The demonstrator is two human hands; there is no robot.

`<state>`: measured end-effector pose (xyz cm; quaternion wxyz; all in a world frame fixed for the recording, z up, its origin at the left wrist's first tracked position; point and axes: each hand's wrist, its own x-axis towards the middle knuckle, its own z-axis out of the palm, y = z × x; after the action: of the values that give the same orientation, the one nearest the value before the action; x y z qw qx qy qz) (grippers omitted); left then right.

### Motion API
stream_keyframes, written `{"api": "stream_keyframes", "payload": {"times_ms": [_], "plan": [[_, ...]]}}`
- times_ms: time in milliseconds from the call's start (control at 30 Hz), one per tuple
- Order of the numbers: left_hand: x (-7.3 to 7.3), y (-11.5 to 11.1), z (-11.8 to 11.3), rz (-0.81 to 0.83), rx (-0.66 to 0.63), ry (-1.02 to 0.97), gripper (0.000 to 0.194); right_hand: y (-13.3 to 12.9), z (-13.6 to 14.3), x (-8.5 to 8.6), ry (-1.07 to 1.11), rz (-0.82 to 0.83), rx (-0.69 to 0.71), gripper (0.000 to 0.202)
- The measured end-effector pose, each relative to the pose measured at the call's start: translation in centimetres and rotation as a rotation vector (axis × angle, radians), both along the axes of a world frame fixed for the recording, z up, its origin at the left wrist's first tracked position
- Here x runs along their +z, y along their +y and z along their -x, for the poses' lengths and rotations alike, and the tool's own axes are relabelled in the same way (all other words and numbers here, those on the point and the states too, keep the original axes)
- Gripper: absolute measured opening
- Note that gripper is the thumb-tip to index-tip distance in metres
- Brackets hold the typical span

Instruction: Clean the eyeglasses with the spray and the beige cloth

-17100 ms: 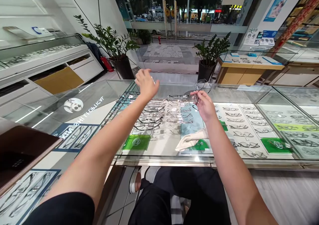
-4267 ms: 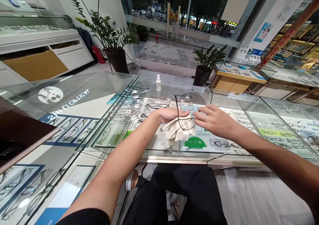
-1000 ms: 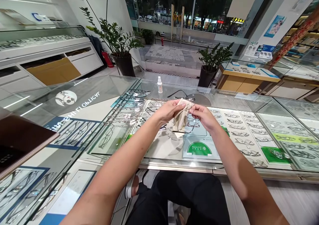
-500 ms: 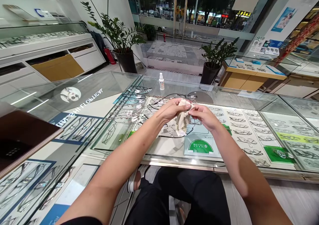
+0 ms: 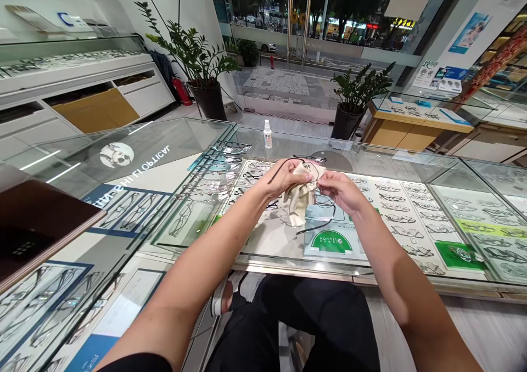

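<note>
Extending from the lower left and lower right of the head view, both bare forearms are slanting inward and forward, their hands meeting above the glass-topped table (image 5: 288, 265). The left hand (image 5: 284, 177) is turning its back outward, its wrist nearly in line with the forearm, and its fingers are grasping a cream cloth (image 5: 299, 196), the thumb lying across the folds. The right hand (image 5: 341, 190) is facing it from just beside the cloth, its thumb and forefinger pinching a pair of dark-rimmed glasses (image 5: 319, 227) near the cloth's edge, its remaining fingers curling loosely; the exact point of contact is appearing too small to make out. The glasses are sitting between the two hands, partly wrapped by the cloth, with one temple crossing over the left hand and the other hanging below and curving toward the right wrist. The cloth's free end is drooping over the table.

Beyond the hands, a small white bottle (image 5: 268, 136) is standing upright on the glass. Rows of eyeglass frames (image 5: 397, 207) are lying beneath the top at the right, and a green semicircular label (image 5: 330, 242) is showing below the hanging temple. Past the table's far edge, two potted plants (image 5: 346, 117) are flanking a paved view.
</note>
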<state>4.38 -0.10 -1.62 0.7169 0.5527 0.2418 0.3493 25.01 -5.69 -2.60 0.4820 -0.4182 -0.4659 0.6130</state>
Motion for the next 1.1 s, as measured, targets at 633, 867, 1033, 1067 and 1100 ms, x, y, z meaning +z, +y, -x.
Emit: {"api": "stream_keyframes", "payload": {"times_ms": [633, 867, 1033, 1067, 1100], "plan": [[0.7, -0.6, -0.1, -0.039, 0.110, 0.059, 0.047, -0.7, -0.7, 1.4, -0.002, -0.030, 0.009, 0.031], [0.6, -0.5, -0.4, 0.088, 0.082, 0.064, 0.055, -0.7, -3.3, 2.8, 0.130, -0.140, -0.120, 0.032], [0.1, -2.3, -1.5, 0.171, -0.164, 0.114, 0.052, -1.1, -3.4, 3.2, 0.182, -0.197, -0.121, 0.031], [0.0, -2.6, -1.6, 0.180, -0.203, 0.128, 0.051, -1.1, -3.3, 3.3, 0.195, -0.200, -0.118, 0.030], [-0.1, -3.0, -1.7, 0.183, -0.240, 0.143, 0.051, -1.2, -3.3, 3.3, 0.209, -0.203, -0.119, 0.030]]}}
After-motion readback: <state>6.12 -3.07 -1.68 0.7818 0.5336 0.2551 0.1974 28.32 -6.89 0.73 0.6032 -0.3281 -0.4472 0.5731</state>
